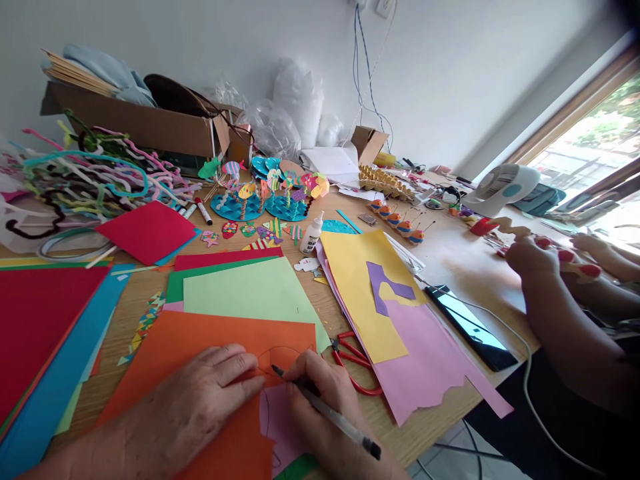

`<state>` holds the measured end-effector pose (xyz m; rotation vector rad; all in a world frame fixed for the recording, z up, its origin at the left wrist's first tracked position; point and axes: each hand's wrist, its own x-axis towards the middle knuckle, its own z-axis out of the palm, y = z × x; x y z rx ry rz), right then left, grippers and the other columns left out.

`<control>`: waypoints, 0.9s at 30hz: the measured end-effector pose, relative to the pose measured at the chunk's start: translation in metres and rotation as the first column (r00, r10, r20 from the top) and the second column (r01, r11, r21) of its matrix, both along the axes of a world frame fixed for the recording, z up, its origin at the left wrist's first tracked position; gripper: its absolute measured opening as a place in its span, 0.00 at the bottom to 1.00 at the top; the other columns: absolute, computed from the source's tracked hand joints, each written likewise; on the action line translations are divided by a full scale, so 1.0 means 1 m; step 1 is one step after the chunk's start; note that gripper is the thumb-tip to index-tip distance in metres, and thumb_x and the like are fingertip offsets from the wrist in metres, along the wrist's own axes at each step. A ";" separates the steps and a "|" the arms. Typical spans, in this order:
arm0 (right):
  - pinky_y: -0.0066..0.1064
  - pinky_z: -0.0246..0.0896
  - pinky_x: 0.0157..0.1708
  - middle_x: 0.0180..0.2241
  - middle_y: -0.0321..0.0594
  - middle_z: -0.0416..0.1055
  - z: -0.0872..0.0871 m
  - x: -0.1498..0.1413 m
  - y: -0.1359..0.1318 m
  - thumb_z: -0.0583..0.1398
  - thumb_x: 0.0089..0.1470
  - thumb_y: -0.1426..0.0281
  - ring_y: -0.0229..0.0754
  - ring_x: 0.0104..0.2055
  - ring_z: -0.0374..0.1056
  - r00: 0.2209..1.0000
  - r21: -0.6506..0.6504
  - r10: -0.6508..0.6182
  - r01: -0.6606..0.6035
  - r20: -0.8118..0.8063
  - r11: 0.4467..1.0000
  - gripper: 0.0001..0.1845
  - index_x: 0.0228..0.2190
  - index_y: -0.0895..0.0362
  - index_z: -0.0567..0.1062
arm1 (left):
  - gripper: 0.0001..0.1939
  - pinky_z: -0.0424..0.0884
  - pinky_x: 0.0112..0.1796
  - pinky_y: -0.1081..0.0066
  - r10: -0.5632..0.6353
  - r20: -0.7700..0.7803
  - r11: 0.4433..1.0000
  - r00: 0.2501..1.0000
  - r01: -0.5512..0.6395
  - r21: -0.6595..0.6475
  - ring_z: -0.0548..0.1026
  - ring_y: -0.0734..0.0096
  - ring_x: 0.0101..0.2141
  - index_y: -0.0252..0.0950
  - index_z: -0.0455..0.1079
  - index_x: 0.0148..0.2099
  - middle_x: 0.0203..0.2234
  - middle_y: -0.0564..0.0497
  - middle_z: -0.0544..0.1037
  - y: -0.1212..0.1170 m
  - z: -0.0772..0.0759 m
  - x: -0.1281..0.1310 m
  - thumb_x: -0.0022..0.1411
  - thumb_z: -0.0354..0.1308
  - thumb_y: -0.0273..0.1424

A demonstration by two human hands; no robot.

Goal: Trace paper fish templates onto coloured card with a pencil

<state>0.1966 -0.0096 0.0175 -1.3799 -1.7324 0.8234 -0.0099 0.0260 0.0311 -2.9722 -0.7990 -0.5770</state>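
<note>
Fingers outstretched, my left hand (213, 383) lies flat on a sheet of orange paper (200, 333). My right hand (325, 393) grips a black-capped pen (335, 409), its tip on the orange paper beside a thin drawn outline. Under the orange sheet's cut edge shows pink paper (280, 413) with more drawn lines. Light green paper (245, 287) lies just beyond. Close to my right hand are red-handled scissors or pliers (355, 363), partly covered by yellow paper (360, 280) and torn pink paper (430, 360). A purple paper scrap (383, 293) rests on the yellow sheet.
A white glue bottle (311, 235) stands behind the papers, near several paper fish decorations (245, 193). Pipe cleaners (95, 173) are heaped at left. A phone (470, 327) and cable lie right, beside another person's hands (533, 257). Red paper (45, 327) covers the left side.
</note>
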 end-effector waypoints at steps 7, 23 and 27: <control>0.20 0.48 0.18 0.16 0.27 0.58 -0.001 0.001 0.000 0.51 0.41 0.78 0.31 0.17 0.55 0.998 -0.071 0.003 -0.008 -0.062 0.997 0.07 0.22 0.55 0.66 | 0.26 0.75 0.39 0.72 -0.007 0.017 1.000 1.000 0.007 0.020 0.77 0.66 0.37 0.38 0.74 0.43 0.36 0.50 0.80 0.002 -0.001 0.001 0.59 0.38 0.13; 0.20 0.57 0.23 0.21 0.33 0.69 0.000 -0.002 0.005 0.53 0.49 0.74 0.34 0.22 0.65 0.999 -0.034 -0.034 0.035 0.019 0.999 0.05 0.27 0.56 0.70 | 0.27 0.73 0.38 0.75 0.021 0.031 0.999 0.999 -0.020 -0.034 0.76 0.70 0.35 0.40 0.74 0.41 0.34 0.53 0.78 0.000 0.003 0.005 0.59 0.38 0.11; 0.21 0.56 0.23 0.21 0.33 0.69 0.000 -0.002 0.006 0.54 0.50 0.74 0.34 0.22 0.65 0.999 -0.047 -0.035 0.037 0.042 0.998 0.05 0.27 0.57 0.70 | 0.28 0.73 0.39 0.75 0.024 0.034 0.999 0.999 -0.022 -0.038 0.76 0.70 0.35 0.40 0.74 0.40 0.33 0.53 0.78 -0.001 0.003 0.005 0.56 0.38 0.11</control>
